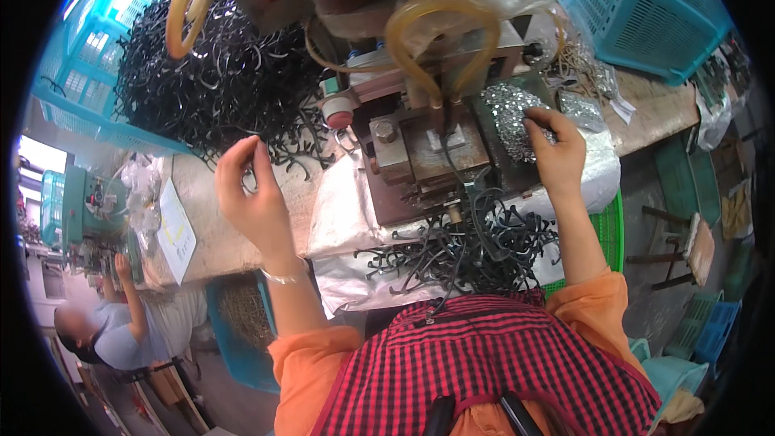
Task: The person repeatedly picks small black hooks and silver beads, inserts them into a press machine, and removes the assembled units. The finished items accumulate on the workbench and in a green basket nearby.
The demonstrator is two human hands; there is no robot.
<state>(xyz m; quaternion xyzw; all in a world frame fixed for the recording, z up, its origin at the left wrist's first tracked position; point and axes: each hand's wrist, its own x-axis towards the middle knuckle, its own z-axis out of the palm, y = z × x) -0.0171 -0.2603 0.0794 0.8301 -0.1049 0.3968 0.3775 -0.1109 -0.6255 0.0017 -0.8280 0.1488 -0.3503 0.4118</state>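
Note:
My left hand is raised at the near edge of a big heap of black curved plastic pieces. Its thumb and fingertips come together in a pinch; what they hold, if anything, is too small to make out. On the other side, my right hand pinches at the edge of a pile of small shiny metal parts, and its fingertips hide whatever is between them. Between the hands stands a bench press with a small pale block in its fixture. More black curved pieces lie bunched before it, near my apron.
Yellowish hoses loop over the press. A red push button sits at its left side. Blue crates stand at the back right. A paper sheet lies on the bench at left. Another person works farther left; a wooden stool stands right.

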